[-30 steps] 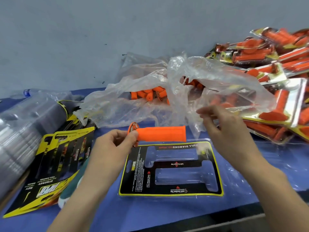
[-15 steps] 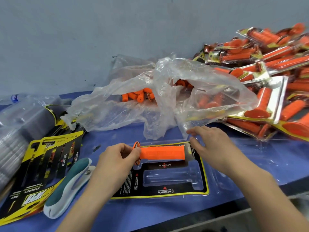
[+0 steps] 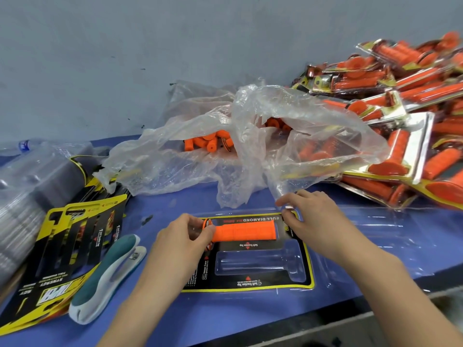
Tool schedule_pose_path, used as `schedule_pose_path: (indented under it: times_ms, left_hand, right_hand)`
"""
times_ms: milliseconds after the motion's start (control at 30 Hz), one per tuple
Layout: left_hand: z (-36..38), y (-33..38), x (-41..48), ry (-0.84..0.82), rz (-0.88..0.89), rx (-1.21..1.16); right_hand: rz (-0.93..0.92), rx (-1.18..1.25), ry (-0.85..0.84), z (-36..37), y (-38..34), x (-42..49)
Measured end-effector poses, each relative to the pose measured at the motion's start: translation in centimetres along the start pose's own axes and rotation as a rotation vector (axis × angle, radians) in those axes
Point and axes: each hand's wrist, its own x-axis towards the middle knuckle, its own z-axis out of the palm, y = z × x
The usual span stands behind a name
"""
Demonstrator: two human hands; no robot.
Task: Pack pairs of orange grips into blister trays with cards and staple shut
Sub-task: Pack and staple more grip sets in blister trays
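An orange grip (image 3: 244,230) lies across the upper cavity of a clear blister tray (image 3: 325,279) that holds a black and yellow card (image 3: 250,284). My left hand (image 3: 180,241) pinches the grip's flanged left end. My right hand (image 3: 318,219) rests at the tray's upper right corner, fingertips on the plastic near the grip's other end. The lower cavity (image 3: 258,262) has no grip in it. More loose orange grips (image 3: 210,142) sit inside a crumpled clear plastic bag (image 3: 250,136) behind the tray.
A teal and white stapler (image 3: 107,279) lies left of the tray. A stack of printed cards (image 3: 65,251) and a pile of clear trays (image 3: 27,176) sit at far left. Packed blister packs (image 3: 400,108) are heaped at right. The table edge runs along the bottom right.
My left hand has lowered the orange grip from above the tray into the upper cavity. My right hand has come down from the bag to the tray's upper right corner.
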Motion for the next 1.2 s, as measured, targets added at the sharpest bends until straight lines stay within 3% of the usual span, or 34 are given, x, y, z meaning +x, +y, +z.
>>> schedule_pose_path:
  times_ms: [233, 667, 933, 1067, 1200]
  left_hand:
    - [-1.3, 0.7, -0.3, 0.079, 0.026, 0.065]
    - [-3.5, 1.6, 0.0, 0.191, 0.116, -0.093]
    - [-3.3, 3.6, 0.6, 0.211, 0.208, -0.201]
    - [-1.6, 6.7, 0.0, 0.102, 0.296, -0.328]
    - [0.4, 10.3, 0.2, -0.023, 0.418, -0.349]
  right_hand:
    - [0.003, 0.013, 0.005, -0.1, 0.0, 0.1]
    - [-0.012, 0.238, 0.046, -2.6, -0.5, 1.2]
    - [-0.041, 0.281, -0.02, -4.1, -0.9, 2.2]
    - [-0.004, 0.34, 0.064, -4.6, -0.6, 2.7]
    - [0.047, 0.578, 0.294, -6.3, 0.0, 3.7]
